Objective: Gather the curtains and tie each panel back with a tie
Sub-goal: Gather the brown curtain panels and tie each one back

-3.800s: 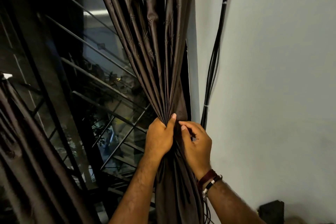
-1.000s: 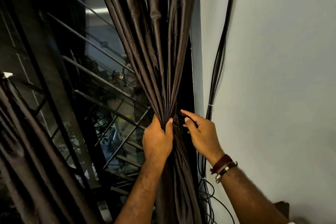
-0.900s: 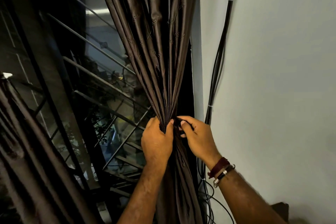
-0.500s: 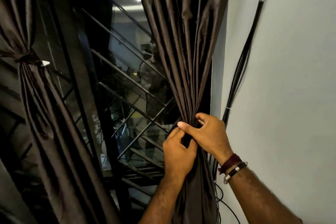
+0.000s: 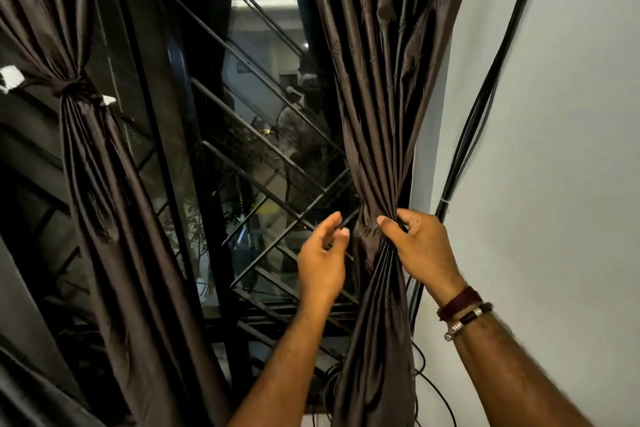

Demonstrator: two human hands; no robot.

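Observation:
The dark brown right curtain panel [image 5: 377, 87] hangs gathered into a narrow bunch beside the wall. My right hand [image 5: 420, 248] grips that bunch at its pinched waist, thumb in front and fingers curled behind. My left hand [image 5: 323, 253] hovers just left of the bunch, fingers relaxed, holding nothing. I cannot make out a tie around the right panel at the waist. The left curtain panel [image 5: 104, 184] hangs gathered, bound by a dark tie [image 5: 74, 90] with a white tag.
A window with black metal bars [image 5: 242, 149] fills the space between the panels. A bundle of black cables [image 5: 481, 107] runs down the pale wall [image 5: 554, 149] right of the curtain, with loose loops near the bottom.
My left hand has let go of the gathered right panel and drawn back to the left. My right hand now holds the bunch alone. The view has swung left, showing the tied left panel.

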